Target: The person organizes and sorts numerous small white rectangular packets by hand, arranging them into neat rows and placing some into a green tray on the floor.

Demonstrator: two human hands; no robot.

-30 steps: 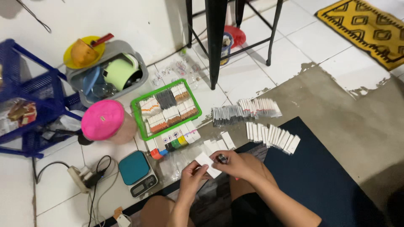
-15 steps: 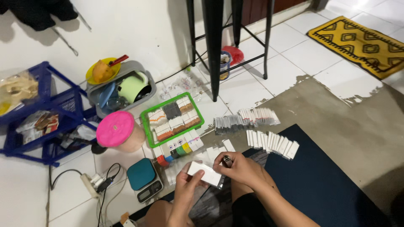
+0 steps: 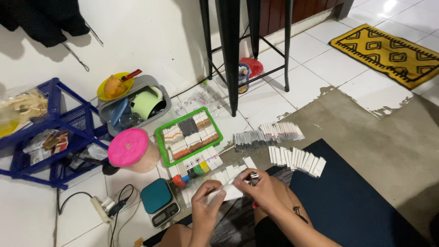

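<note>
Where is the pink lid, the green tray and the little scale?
pink lid [image 3: 128,147], head view, middle of its round top.
green tray [image 3: 158,140], head view, left rim.
little scale [image 3: 155,201], head view, teal weighing plate.
</note>
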